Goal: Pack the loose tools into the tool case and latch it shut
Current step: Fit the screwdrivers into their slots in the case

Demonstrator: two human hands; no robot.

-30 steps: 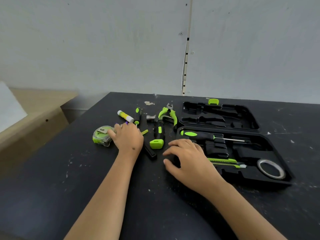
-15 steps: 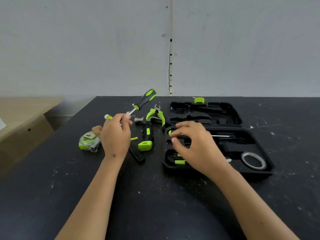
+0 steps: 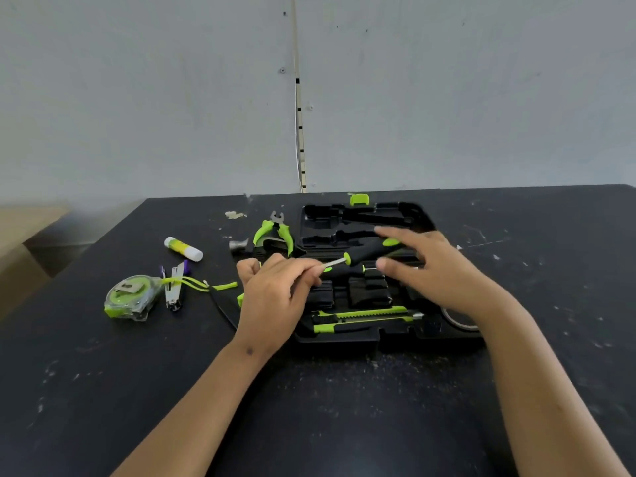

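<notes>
Mid-pack: left hand (image 3: 275, 297) pinches screwdriver (image 3: 364, 254) shaft over the open tool case (image 3: 344, 339); right hand (image 3: 437, 270), fingers relaxed, reaches for the handle. Next: seat it in its slot.

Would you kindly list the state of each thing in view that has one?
Case: open, lying flat, unlatched.
Screwdriver: held over the case, not seated.
Left hand: pinches the screwdriver's shaft.
Right hand: open, at the screwdriver's handle.
Utility knife: seated in the case.
Pliers: loose on the table.
Tape measure: loose on the table.
Glue stick: capped, lying loose.
</notes>
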